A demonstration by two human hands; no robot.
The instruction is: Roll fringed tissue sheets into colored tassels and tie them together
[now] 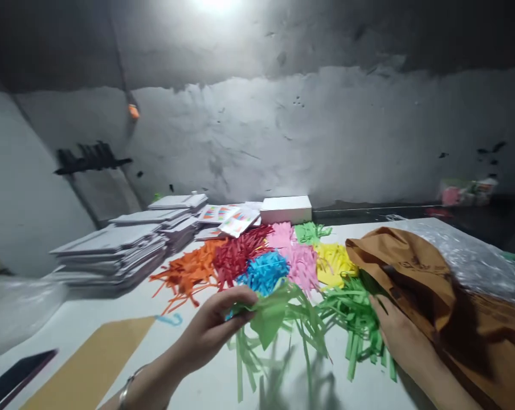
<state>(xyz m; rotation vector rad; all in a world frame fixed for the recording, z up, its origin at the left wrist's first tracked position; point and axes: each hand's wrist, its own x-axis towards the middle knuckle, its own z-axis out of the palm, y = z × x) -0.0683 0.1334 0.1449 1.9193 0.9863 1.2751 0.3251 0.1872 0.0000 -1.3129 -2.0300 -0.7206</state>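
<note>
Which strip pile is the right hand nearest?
The front green pile, beside the brown cloth; the other green pile sits at the back, near the white box.

A light-green, thin, paper-like sheet (269,316) with a long cut fringe is pinched at its left end by the left-hand fingers (242,294) above the white table (206,376) — its flat part creased to a downward point, its narrow strips drooping loosely. A tangled heap of deeper-green, flat, ribbon-like strips (360,313) lies to the right — strands splayed toward the near side, right-hand fingers (381,310) at its right edge.
</note>
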